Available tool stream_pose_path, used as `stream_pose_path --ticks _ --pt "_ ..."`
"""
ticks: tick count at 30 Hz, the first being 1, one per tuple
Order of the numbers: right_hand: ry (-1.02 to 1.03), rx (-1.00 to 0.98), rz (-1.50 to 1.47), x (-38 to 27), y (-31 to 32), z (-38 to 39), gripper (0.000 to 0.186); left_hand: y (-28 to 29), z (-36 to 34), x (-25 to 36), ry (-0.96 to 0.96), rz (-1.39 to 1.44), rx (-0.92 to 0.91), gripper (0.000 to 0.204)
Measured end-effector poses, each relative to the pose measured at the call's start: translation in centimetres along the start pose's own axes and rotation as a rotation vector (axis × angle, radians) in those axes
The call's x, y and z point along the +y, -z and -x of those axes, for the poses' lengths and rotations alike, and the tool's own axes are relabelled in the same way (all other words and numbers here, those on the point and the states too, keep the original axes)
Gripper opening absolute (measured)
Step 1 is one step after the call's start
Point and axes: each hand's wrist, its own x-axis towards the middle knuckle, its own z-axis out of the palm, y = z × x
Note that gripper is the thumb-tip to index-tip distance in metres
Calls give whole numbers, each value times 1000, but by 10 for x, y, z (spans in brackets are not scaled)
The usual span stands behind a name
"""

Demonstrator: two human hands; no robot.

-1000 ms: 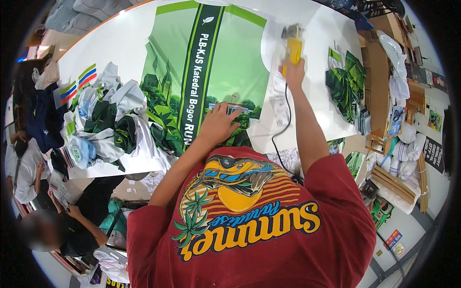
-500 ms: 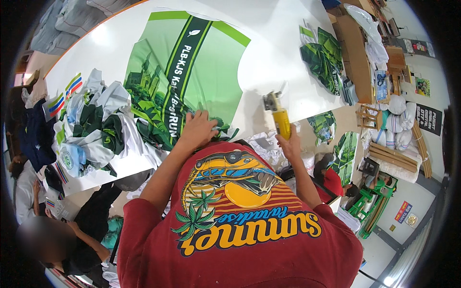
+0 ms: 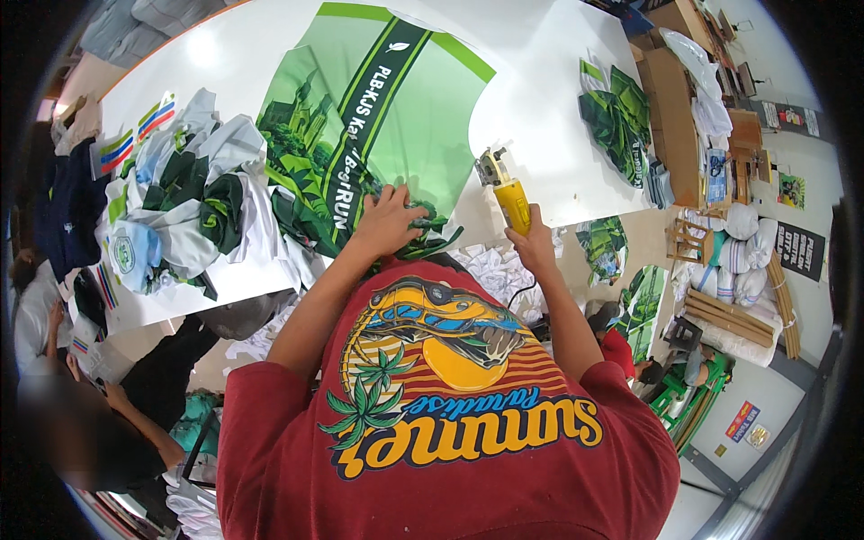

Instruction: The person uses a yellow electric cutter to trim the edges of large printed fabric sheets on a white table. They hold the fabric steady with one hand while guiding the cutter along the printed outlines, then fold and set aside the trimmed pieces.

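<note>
A green printed fabric panel with a dark diagonal band lies spread on the white table. My left hand rests on its near edge, fingers spread and pressing the bunched dark-green part. In my right hand is a yellow handheld electric fabric cutter, gripped round its body. The cutter's metal head points away from me and stands close to the panel's right edge. I cannot tell whether it touches the cloth. A cord hangs below my right hand.
A heap of white and green cloth pieces lies left of the panel. Folded green pieces sit at the table's far right, beside a cardboard box. White scraps lie below the near edge. Another person is at the lower left.
My right hand has brought the cutter leftward, nearer the panel's right edge, and its head is turned more toward the cloth. My left hand stays on the panel. The whole view has shifted slightly.
</note>
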Motion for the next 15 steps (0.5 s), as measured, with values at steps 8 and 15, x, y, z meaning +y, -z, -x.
stream_pose_path --ticks 8,15 --pt "-1 -6 103 -9 8 6 72 -5 3 -3 27 2 -5 52" --pt "-13 -17 41 -13 4 -3 68 -12 2 -4 28 -15 22 53"
